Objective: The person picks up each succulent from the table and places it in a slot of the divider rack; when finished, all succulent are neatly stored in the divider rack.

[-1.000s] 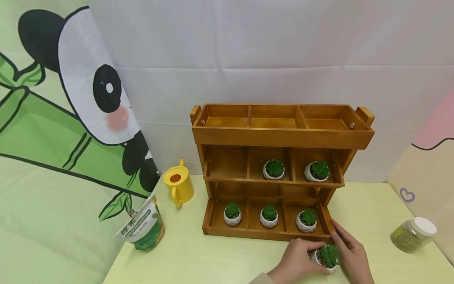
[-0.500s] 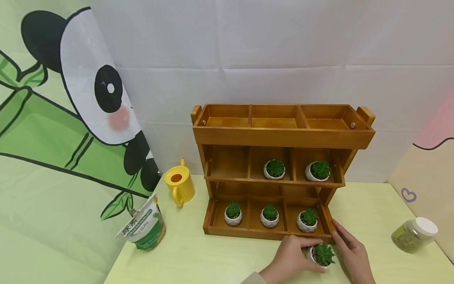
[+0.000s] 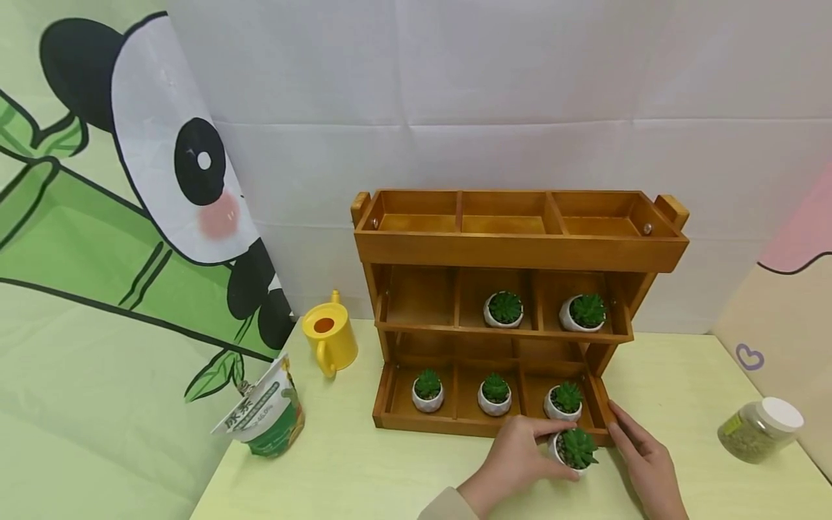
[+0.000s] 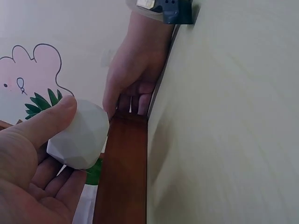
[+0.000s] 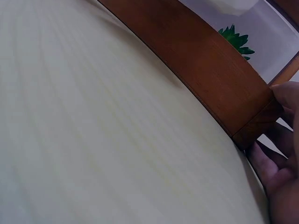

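My left hand [image 3: 520, 455] pinches a white faceted pot [image 4: 81, 135] between thumb and fingers. A green artificial succulent [image 3: 577, 448] sits in it. The pot is tilted, close in front of the bottom tier of a brown wooden shelf [image 3: 520, 251]. My right hand [image 3: 650, 466] grips the right front corner of that tier, thumb and fingers at its end. The bottom tier has three compartments, with a potted succulent in the left one [image 3: 427, 396], the middle one [image 3: 495, 394] and the right one [image 3: 563, 401].
On the middle tier, potted succulents stand in the centre [image 3: 503, 309] and right [image 3: 583, 313] compartments. A yellow watering can [image 3: 329, 338] and a printed pouch [image 3: 269, 412] are on the left. A clear jar with white lid [image 3: 759, 430] lies tilted at the right.
My left hand has carried the potted succulent leftward and up toward the bottom tier's front edge, away from my right hand. The right hand keeps its place at the shelf corner.
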{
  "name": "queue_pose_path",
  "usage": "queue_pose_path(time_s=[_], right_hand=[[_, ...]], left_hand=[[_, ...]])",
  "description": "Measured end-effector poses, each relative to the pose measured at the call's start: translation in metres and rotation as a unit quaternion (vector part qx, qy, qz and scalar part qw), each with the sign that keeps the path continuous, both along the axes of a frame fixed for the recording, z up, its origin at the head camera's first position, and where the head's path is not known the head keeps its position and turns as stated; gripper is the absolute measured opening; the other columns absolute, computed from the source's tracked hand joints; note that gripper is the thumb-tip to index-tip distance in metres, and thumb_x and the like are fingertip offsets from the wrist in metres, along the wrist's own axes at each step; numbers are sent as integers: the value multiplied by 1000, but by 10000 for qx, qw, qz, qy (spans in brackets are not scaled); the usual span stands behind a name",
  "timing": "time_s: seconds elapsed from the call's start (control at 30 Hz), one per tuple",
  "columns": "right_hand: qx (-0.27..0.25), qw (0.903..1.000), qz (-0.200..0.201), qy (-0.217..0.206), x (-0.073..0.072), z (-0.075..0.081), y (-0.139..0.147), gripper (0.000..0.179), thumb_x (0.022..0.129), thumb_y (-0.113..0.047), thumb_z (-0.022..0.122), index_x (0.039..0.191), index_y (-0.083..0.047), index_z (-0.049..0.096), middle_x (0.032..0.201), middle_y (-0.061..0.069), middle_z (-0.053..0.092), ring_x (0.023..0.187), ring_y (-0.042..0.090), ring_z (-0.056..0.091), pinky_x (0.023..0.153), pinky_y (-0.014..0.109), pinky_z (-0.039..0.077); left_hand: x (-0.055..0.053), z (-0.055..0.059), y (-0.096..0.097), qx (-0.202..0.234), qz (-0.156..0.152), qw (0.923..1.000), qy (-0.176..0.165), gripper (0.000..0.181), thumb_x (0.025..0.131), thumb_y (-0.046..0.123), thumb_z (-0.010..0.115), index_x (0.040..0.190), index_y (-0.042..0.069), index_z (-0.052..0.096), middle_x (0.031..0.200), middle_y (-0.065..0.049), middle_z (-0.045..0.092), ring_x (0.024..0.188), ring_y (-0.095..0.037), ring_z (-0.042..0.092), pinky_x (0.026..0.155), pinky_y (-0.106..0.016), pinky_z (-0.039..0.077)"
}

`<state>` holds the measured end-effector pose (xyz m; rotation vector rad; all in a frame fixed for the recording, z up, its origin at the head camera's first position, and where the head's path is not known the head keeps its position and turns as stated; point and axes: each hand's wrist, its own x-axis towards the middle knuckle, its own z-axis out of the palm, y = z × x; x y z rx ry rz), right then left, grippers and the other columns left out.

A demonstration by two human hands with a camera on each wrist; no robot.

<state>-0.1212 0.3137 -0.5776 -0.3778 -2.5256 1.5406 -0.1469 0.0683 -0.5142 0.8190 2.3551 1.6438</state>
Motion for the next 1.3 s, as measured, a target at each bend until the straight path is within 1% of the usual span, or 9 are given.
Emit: queue_pose_path(time_s=[0.13,0.23,0.37,0.6,0.67,0.8,0.97,1.07,1.3], right_hand=[[2,10000,14,-9,1,0,1,63,106,-54,53,158,-19,49,158,12,45,119,-22,36,88,0,37],[-21,10000,23,-12,1,-1,1,62,106,-54,54,158,-20,49,158,11,45,119,-22,37,88,0,37],[-54,10000,34,-18,0,-1,2,62,106,-53,54,158,-20,49,158,11,45,119,-22,37,89,0,38],[-88,9999,0,61,0,0,2,62,106,-52,55,157,-17,50,157,13,45,119,-21,39,88,1,39],[-77,10000,-4,52,0,1,1,63,106,-52,55,157,-17,50,157,14,45,118,-21,39,88,1,39],[-63,10000,-3,4,0,1,1,64,106,-53,54,158,-16,49,157,13,45,118,-21,38,88,0,39],[-51,10000,-17,-41,0,1,1,64,105,-54,54,158,-18,49,157,13,45,118,-21,38,87,0,38],[-54,10000,-20,-34,0,1,1,64,105,-54,55,157,-18,49,157,13,45,118,-22,38,88,0,38],[-41,10000,-55,-22,0,0,1,64,105,-54,55,157,-18,50,156,12,46,117,-22,39,87,0,38]], left_hand=[[-4,5,-6,-90,183,9998,33,61,68,17,101,124,27,79,120,19,70,111,3,62,92,-21,53],[-7,10,-11,-115,289,9995,-59,61,69,18,100,124,30,79,123,18,69,114,0,62,95,-23,52],[-12,17,-16,-44,418,9990,-153,61,68,17,101,124,31,79,122,18,70,113,0,63,94,-24,53],[-18,31,-25,301,398,9987,-57,62,67,10,100,124,24,79,120,17,71,110,0,64,93,-24,55],[-20,34,-28,299,413,9987,47,63,67,10,100,124,23,79,120,16,71,111,0,64,94,-25,54],[-24,41,-34,376,401,9984,101,62,69,12,100,126,22,79,121,15,71,112,-2,64,92,-23,55],[-28,53,-42,380,497,9980,98,61,71,13,99,126,25,78,124,16,70,112,0,63,90,-22,55],[-29,60,-48,377,545,9976,188,62,71,14,99,127,27,78,126,17,70,113,-1,63,89,-23,55],[-32,75,-61,680,522,9963,106,63,73,12,97,130,29,75,130,14,68,115,-5,66,93,-33,58]])
